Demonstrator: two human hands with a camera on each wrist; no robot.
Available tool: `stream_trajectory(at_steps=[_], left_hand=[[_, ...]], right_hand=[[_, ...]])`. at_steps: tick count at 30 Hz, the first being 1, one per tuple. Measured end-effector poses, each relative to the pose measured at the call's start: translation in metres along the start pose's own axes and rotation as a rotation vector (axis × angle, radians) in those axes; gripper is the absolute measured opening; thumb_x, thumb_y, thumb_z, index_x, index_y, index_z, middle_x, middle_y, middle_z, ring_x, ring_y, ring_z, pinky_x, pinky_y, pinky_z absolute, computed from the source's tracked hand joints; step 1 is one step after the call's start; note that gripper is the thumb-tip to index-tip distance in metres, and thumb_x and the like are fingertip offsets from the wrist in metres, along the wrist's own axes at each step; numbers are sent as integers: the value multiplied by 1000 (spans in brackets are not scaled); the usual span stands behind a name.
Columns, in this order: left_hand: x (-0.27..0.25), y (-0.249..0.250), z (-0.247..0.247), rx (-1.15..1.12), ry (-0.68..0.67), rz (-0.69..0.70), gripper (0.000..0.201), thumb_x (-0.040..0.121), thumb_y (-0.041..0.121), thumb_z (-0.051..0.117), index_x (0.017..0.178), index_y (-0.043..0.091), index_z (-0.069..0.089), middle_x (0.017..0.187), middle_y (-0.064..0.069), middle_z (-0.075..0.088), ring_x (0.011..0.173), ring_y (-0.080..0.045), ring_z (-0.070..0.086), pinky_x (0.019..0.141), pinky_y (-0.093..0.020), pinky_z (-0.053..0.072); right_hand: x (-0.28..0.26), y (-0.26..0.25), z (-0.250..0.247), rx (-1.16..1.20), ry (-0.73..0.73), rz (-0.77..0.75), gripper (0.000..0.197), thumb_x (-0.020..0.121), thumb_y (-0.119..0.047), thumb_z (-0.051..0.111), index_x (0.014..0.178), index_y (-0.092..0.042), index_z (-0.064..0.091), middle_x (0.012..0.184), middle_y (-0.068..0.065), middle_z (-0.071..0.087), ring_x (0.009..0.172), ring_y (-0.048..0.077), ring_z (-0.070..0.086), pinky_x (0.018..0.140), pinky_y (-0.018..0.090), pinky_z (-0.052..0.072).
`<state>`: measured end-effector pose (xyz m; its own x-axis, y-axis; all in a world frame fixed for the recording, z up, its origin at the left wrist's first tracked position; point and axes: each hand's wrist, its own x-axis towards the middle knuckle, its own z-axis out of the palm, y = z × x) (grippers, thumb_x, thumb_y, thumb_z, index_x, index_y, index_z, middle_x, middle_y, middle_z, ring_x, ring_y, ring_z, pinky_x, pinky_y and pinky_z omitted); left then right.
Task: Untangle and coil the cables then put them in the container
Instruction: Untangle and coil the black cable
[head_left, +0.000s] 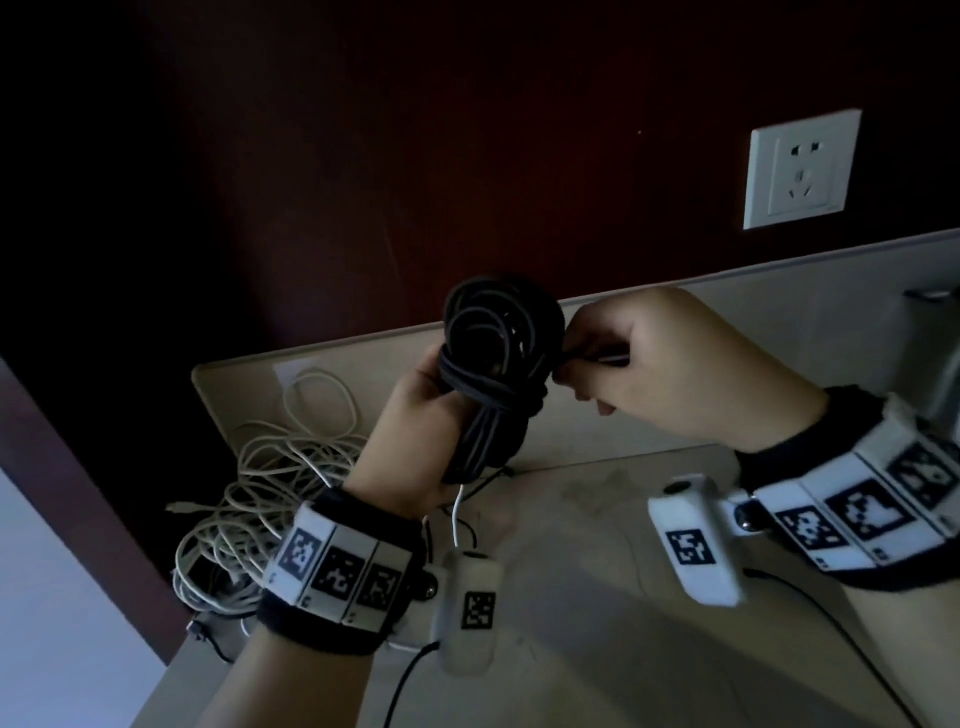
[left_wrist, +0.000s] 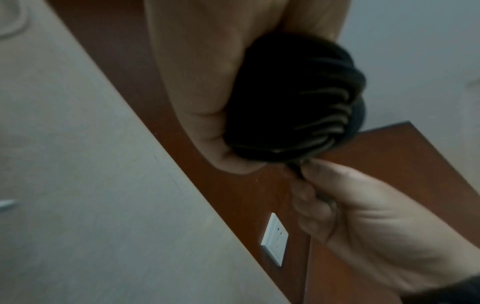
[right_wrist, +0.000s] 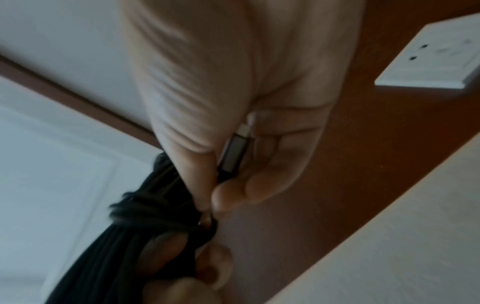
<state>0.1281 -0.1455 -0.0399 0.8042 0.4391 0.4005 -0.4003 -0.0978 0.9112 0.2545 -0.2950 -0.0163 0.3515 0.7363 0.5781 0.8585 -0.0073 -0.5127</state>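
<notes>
A coiled black cable is held up above the table, its loops bound by turns round the middle. My left hand grips the lower half of the coil. My right hand pinches the cable's free end beside the binding turns, and the plug lies between thumb and fingers. A tangle of white cables lies on the table at the left, under my left wrist. No container shows in any view.
The pale table runs along a dark red wall with a white socket at upper right. A thin black lead crosses the table near my right wrist. The table's left edge is close to the white tangle.
</notes>
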Motion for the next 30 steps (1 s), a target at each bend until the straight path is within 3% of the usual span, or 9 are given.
stream_trajectory(at_steps=[5,9,13,17,19,22,26,28,30], left_hand=[[3,-2,-5,-164,73,-64,17,95,-2,45,98,4,61,73,-5,70,55,-15,62,58,-32,47],[4,-4,-8,-393,28,-169,24,81,7,61,104,2,58,81,-7,66,63,-17,61,59,-32,55],[8,-9,-13,-531,-29,-208,21,94,12,47,92,6,68,80,-7,63,69,-18,63,66,-31,56],[7,-16,-9,-526,-43,-175,35,90,11,45,80,11,78,86,-9,71,70,-21,70,68,-35,60],[8,-16,-7,-542,-37,-154,33,89,12,45,81,12,77,88,-8,72,71,-21,71,70,-35,60],[7,-13,-5,-549,-28,-159,27,87,13,47,84,9,74,82,-8,69,69,-19,69,69,-33,60],[6,-14,-3,-525,-49,-175,30,86,14,48,80,8,76,77,-9,68,63,-17,67,67,-32,60],[6,-16,-2,-502,-57,-198,39,95,13,40,83,6,77,78,-11,69,66,-19,69,68,-34,60],[3,-18,-1,-442,-85,-220,38,101,8,32,95,1,69,81,-13,71,70,-21,70,67,-33,60]], right_hand=[[0,-2,12,319,107,-41,13,82,-7,77,89,-17,73,83,-8,74,71,7,72,69,21,57],[1,-6,18,547,133,-83,14,78,-25,71,89,-16,73,92,-7,74,80,10,69,66,24,54],[0,-11,21,696,134,-16,18,78,-26,66,93,-15,67,84,-4,74,63,13,61,49,26,45],[1,-12,25,808,224,109,24,77,-30,68,90,-12,58,83,15,70,49,11,49,46,24,37],[0,-13,26,816,244,173,19,85,-25,68,87,-7,60,81,13,71,47,11,42,46,23,32],[-2,-15,24,603,282,192,12,93,-17,64,87,-8,70,70,-1,69,47,3,44,49,17,30],[-6,-22,19,99,286,41,14,92,-17,66,99,-20,78,67,-15,66,55,-2,60,49,10,39],[-9,-25,16,-87,219,0,19,94,-17,60,95,-17,79,64,-4,67,51,11,59,43,23,39],[-11,-27,14,-278,142,-23,24,93,-15,53,88,-12,77,59,4,58,50,17,52,48,29,38]])
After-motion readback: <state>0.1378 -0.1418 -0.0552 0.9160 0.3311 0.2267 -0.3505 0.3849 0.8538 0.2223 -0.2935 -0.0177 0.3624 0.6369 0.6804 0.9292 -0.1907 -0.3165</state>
